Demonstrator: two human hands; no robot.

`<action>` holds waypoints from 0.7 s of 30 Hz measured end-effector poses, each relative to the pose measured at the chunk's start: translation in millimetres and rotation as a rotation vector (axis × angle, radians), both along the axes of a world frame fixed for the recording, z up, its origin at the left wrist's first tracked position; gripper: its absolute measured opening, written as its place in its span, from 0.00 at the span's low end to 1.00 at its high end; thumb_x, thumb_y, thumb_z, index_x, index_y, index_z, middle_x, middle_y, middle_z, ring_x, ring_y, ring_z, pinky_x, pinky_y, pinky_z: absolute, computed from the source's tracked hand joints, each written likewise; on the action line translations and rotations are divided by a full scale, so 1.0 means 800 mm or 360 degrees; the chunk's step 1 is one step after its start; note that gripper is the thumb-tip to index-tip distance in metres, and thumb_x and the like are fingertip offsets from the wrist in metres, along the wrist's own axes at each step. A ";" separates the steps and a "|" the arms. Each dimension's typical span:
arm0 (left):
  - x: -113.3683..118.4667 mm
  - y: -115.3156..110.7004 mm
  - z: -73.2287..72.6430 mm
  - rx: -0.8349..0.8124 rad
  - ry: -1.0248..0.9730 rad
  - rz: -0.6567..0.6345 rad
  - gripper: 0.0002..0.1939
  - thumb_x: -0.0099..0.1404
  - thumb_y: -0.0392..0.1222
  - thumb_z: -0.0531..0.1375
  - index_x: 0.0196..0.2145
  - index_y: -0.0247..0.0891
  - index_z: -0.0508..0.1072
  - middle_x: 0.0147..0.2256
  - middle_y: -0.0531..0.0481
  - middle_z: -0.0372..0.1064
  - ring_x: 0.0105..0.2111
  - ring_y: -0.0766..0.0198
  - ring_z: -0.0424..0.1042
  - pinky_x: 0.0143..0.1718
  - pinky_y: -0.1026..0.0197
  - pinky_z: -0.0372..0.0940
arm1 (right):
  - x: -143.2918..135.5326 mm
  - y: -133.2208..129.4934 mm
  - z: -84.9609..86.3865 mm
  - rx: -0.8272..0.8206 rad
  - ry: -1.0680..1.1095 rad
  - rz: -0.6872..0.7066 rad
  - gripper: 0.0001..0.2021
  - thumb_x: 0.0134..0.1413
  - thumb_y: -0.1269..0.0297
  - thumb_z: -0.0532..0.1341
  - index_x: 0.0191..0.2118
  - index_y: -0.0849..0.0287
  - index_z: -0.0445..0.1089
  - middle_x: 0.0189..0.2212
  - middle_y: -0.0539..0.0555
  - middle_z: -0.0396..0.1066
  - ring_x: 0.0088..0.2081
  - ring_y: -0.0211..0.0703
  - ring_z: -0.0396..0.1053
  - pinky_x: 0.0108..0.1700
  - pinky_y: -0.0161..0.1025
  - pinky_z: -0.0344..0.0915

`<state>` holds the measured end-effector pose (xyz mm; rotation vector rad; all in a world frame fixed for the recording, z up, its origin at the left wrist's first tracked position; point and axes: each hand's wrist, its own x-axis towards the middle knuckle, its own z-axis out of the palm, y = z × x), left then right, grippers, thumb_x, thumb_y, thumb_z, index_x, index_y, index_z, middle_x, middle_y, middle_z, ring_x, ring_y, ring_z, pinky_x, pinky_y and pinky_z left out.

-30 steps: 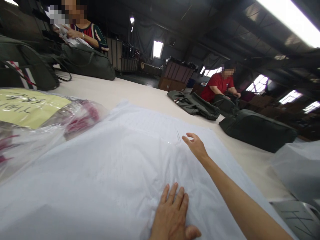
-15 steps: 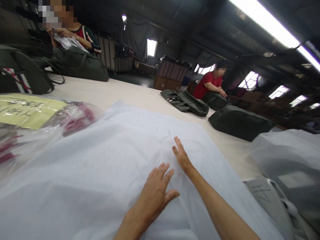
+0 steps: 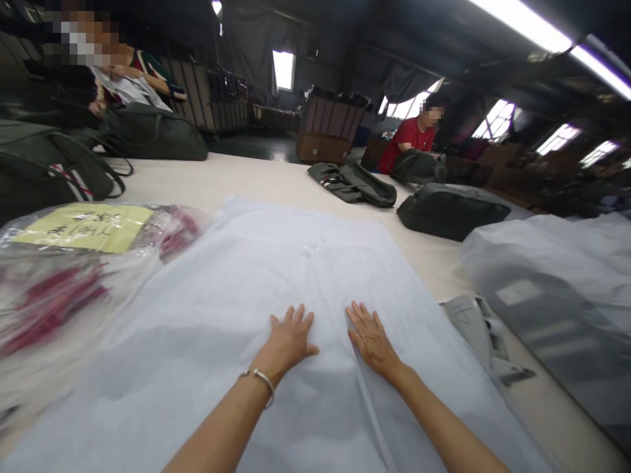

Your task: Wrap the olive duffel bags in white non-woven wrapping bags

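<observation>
A large white sheet of thin material point(image 3: 236, 276), perhaps a bag laid flat, spreads over the table before me. My left hand point(image 3: 288, 338) rests palm down on it, fingers spread, with a bracelet point(image 3: 263, 383) at the wrist. To the right, my right hand point(image 3: 373, 336) also lies on the sheet with its fingers stretched out. A long crease or seam point(image 3: 367, 401) runs toward me between the two hands. Neither hand holds anything.
Clear plastic bags of dark red pieces point(image 3: 59, 302) lie at left under a yellow handwritten label point(image 3: 83, 226). Dark green bags point(image 3: 451, 211) stand beyond. At right are a white-covered bag point(image 3: 542, 289) and a grey tool point(image 3: 480, 328). Two people work across the table point(image 3: 236, 174).
My left hand has moved forward and a little left, away from my right hand. My right hand has come back toward me and lies flatter. The camera view has shifted.
</observation>
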<state>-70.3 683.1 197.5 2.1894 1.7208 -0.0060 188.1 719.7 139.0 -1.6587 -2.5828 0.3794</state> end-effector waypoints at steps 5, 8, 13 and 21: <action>-0.001 -0.023 -0.056 0.0277 0.0039 -0.0164 0.37 0.64 0.52 0.61 0.66 0.43 0.54 0.68 0.40 0.43 0.68 0.45 0.41 0.64 0.30 0.37 | -0.018 0.012 -0.003 0.0031 -0.0054 0.0042 0.28 0.68 0.51 0.43 0.68 0.54 0.49 0.70 0.53 0.42 0.71 0.52 0.36 0.69 0.61 0.36; -0.003 0.001 -0.080 0.0308 0.0059 -0.0124 0.39 0.65 0.57 0.59 0.67 0.44 0.51 0.69 0.41 0.41 0.68 0.44 0.40 0.63 0.29 0.37 | -0.017 0.027 -0.012 0.0071 -0.0123 0.0006 0.28 0.67 0.50 0.44 0.68 0.54 0.49 0.70 0.52 0.43 0.71 0.53 0.36 0.69 0.61 0.35; 0.004 0.060 -0.088 0.0291 0.0067 -0.0083 0.41 0.65 0.64 0.55 0.68 0.43 0.49 0.69 0.39 0.40 0.68 0.41 0.40 0.62 0.26 0.37 | -0.025 0.060 -0.010 0.0074 -0.0113 -0.0097 0.27 0.67 0.52 0.47 0.68 0.54 0.51 0.69 0.52 0.46 0.70 0.52 0.38 0.69 0.60 0.34; -0.001 -0.046 -0.038 0.0374 -0.0042 -0.0244 0.42 0.63 0.63 0.59 0.68 0.46 0.49 0.69 0.40 0.40 0.68 0.43 0.40 0.64 0.30 0.40 | 0.048 -0.043 0.052 0.0355 0.0339 -0.0146 0.23 0.66 0.53 0.49 0.59 0.58 0.65 0.58 0.59 0.67 0.61 0.51 0.63 0.63 0.55 0.58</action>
